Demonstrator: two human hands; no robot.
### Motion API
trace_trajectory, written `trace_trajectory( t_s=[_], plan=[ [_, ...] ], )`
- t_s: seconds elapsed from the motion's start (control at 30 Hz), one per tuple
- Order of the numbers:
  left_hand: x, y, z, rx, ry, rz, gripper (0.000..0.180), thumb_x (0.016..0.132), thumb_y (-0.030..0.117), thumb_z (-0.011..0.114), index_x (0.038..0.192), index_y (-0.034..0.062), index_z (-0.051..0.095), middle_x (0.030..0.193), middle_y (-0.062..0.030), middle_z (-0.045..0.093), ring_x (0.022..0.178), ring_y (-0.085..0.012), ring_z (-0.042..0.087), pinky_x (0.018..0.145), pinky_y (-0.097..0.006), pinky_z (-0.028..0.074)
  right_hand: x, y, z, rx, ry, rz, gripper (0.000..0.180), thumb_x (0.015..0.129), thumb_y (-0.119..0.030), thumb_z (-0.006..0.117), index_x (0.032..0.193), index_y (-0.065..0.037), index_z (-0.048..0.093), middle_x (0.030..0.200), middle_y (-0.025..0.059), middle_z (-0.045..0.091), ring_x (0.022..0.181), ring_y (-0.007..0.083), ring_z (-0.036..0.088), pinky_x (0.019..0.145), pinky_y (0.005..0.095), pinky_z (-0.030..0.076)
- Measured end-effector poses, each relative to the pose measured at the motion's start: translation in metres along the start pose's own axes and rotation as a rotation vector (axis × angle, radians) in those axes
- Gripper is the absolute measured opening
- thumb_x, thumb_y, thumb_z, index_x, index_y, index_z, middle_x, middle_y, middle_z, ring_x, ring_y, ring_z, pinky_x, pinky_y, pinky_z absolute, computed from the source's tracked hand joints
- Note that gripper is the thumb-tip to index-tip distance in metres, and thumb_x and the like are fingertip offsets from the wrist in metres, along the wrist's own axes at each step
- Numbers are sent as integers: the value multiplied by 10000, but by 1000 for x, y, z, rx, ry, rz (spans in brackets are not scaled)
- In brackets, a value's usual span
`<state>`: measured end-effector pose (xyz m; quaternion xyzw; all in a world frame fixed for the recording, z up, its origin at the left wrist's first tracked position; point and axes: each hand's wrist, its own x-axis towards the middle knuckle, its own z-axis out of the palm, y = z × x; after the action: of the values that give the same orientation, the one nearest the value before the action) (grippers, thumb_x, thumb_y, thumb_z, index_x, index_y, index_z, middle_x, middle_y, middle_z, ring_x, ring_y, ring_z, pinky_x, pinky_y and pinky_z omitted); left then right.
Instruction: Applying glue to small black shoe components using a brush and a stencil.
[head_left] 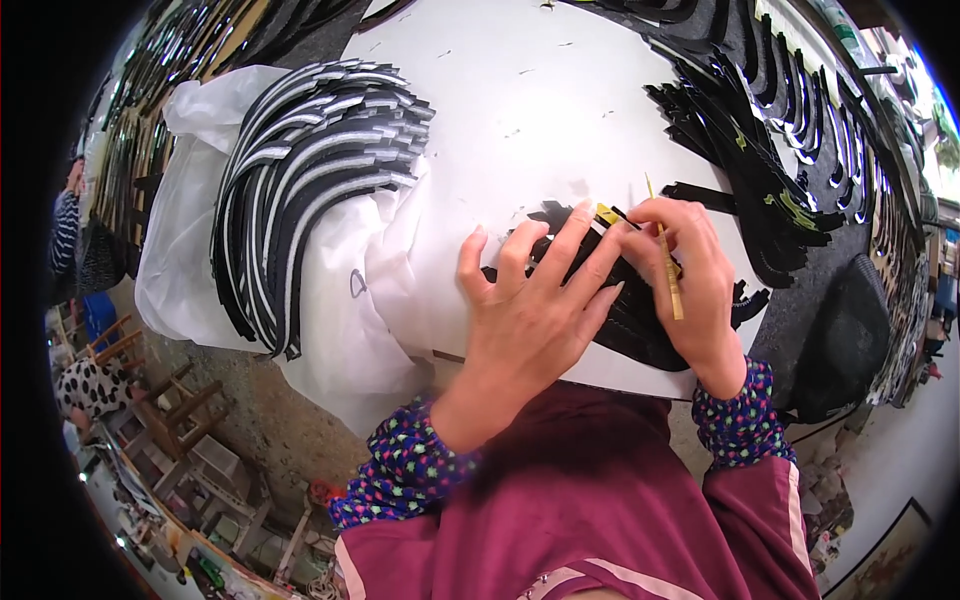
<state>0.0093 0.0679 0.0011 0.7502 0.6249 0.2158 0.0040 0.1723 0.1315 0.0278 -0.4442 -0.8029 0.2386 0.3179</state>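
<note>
My left hand (535, 310) lies with its fingers spread over black curved strips (640, 325) on the white tabletop. Its index fingertip reaches the fingertips of my right hand (690, 270). That hand is closed, with a thin yellow stick (669, 275) held among its fingers. The stick tapers to a point at its far end. Just beyond the fingertips shows a small yellow patch (606, 213) on a dark piece. Whether the right fingertips also pinch that piece is hidden.
At the left, a big stack of curved black and grey strips (310, 170) rests on white plastic sheeting (180, 260). More black strips (735, 150), some with yellow-green marks, lie at the right. A black mesh-like object (845, 330) is near the right table edge. Wooden stools (180, 410) stand at lower left.
</note>
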Motion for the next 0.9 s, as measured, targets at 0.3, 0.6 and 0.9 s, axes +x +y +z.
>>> trace_trajectory(
  t_s=[0.3,0.6,0.9],
  plan=[
    [-15,2,-9,-88,8,-29,504,893,356,701,1367,217,602,1392,6,546,1204,-181,503,1069,-464,252,-11,15,1,-239,158,-126,293,787,90,681,1060,-17,664,1005,139,662,907,323,628,781,397,528],
    [-28,5,-16,-62,-1,-96,474,911,375,666,1344,186,624,1366,16,573,1202,-164,511,1063,-463,211,-11,11,3,-94,171,39,276,801,95,699,1047,-18,644,980,98,683,916,271,642,778,356,532],
    [-21,0,-19,-22,-57,-44,474,910,387,654,1339,187,637,1415,65,563,1215,-173,479,1077,-488,188,-6,-18,2,40,204,34,236,818,78,725,1025,1,639,952,92,684,833,245,673,719,320,552]
  ],
)
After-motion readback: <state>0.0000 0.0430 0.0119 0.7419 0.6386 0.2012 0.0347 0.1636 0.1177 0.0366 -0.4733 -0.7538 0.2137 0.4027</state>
